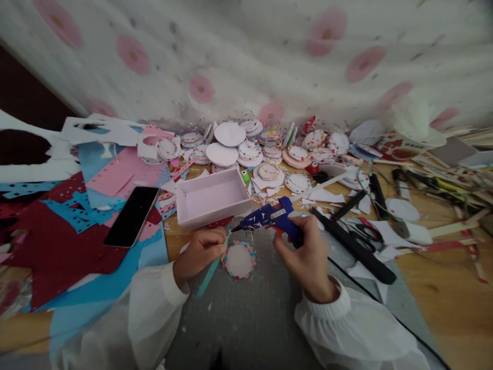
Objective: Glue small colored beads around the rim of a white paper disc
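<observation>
My right hand (pixel 308 257) is wrapped round the handle of a blue hot glue gun (pixel 265 217), whose dark nozzle points left. Pinched in my left hand (pixel 202 254) is a narrow turquoise paper strip (pixel 208 279), slanting down to the left. The nozzle tip is close to the strip's upper end; whether they touch I cannot tell. Just right of my left fingers, a round white paper disc (pixel 239 259) edged with pink, red and blue bits lies on the grey cutting mat (pixel 246 318).
Behind my hands stands a white open box (pixel 213 198). Decorated discs (pixel 269 174) are piled along the curtain. A phone (pixel 133 216) rests on coloured paper at left. Scissors (pixel 365 234), a long black tool (pixel 356 246) and the gun's cord (pixel 370 293) lie at right.
</observation>
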Demonstrator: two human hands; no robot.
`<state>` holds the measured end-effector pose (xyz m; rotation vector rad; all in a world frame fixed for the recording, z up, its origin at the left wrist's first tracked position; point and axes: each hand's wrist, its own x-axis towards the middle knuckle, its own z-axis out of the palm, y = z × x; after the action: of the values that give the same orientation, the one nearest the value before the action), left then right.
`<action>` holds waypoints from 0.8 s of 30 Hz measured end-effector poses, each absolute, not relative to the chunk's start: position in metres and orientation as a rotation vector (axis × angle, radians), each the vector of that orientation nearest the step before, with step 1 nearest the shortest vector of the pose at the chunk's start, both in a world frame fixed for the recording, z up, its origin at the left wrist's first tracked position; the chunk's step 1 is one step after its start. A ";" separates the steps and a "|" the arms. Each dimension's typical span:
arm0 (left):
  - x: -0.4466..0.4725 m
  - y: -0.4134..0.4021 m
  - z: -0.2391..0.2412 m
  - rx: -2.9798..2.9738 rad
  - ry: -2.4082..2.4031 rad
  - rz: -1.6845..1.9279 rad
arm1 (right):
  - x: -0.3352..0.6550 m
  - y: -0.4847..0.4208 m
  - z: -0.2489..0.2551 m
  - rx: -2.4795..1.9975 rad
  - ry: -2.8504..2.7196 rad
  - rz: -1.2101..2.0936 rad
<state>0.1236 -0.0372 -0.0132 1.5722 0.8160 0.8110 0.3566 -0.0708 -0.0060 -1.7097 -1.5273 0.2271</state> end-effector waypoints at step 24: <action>0.124 -0.037 -0.012 1.593 0.842 0.795 | 0.357 -0.071 -0.008 -1.679 -1.528 0.241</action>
<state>0.1239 -0.0372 -0.0118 1.5925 0.8415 0.7950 0.3571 -0.0711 -0.0076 -1.6789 -1.5278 0.2406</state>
